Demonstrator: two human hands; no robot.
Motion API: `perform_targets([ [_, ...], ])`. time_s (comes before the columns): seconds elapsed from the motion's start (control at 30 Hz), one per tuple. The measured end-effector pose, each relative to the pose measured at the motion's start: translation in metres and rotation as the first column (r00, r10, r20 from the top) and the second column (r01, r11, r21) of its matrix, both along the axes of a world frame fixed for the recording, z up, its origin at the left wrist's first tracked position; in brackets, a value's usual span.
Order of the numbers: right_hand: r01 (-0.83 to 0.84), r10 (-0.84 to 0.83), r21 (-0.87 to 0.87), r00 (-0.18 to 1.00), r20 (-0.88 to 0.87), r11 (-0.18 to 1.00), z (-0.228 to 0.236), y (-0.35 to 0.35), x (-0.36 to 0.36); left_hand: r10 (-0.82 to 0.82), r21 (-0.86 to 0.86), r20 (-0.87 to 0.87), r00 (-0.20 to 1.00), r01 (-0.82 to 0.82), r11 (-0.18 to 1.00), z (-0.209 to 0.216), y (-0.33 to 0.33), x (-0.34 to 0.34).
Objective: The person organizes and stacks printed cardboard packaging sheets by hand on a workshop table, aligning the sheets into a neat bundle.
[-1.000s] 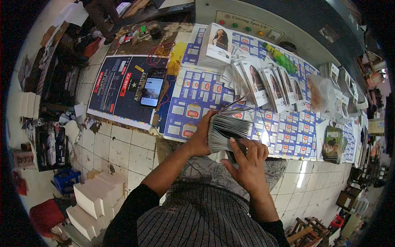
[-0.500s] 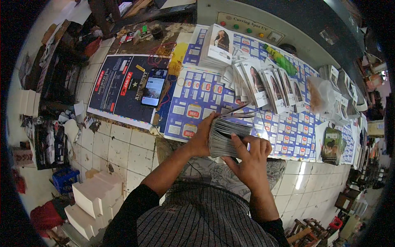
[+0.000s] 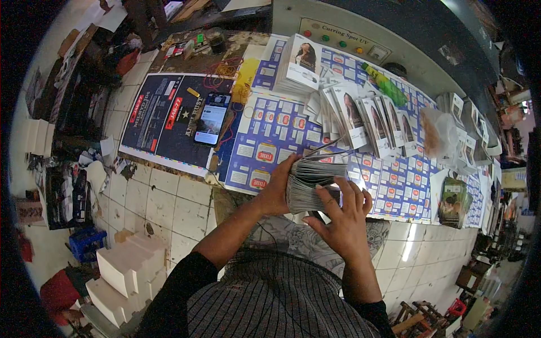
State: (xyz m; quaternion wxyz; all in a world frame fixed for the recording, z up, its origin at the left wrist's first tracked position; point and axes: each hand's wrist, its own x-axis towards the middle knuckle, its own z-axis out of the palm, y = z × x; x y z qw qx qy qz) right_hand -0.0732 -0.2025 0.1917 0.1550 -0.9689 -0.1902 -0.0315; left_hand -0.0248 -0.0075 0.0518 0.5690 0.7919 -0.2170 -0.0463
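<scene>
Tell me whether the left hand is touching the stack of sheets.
Touching: the head view shows the left hand pressed against the left side of the stack of sheets.

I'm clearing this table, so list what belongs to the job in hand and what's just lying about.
Job, it seems: stack in left hand, right hand at its edge; fanned cards; card pile.
Likely lying about: phone; dark sheet; cup.
</scene>
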Motion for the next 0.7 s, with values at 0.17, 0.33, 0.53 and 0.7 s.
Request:
perform_targets([
  [0.17,-0.001,0.000,0.022,0.999,0.035,1.000,0.003,0.002,0.002,-0.026,-0.106,-0.122,0.992,0.013,0.994,-0.009,-0.001,-0.003],
  [0.33,-0.013,0.014,-0.018,0.999,0.051,1.000,0.005,0.008,-0.002,0.077,-0.032,0.047,0.996,-0.076,0.997,-0.030,-0.002,-0.008],
  [0.53,0.001,-0.001,0.035,1.000,-0.010,0.999,0.004,-0.008,0.009,0.077,-0.074,-0.024,0.997,-0.079,0.994,-0.039,-0.006,-0.006],
  [0.7,0.163,-0.068,0.731,0.985,-0.158,0.663,-0.046,-0.062,0.050,0.012,-0.017,-0.040,0.999,-0.013,1.000,-0.020,-0.001,0.004],
])
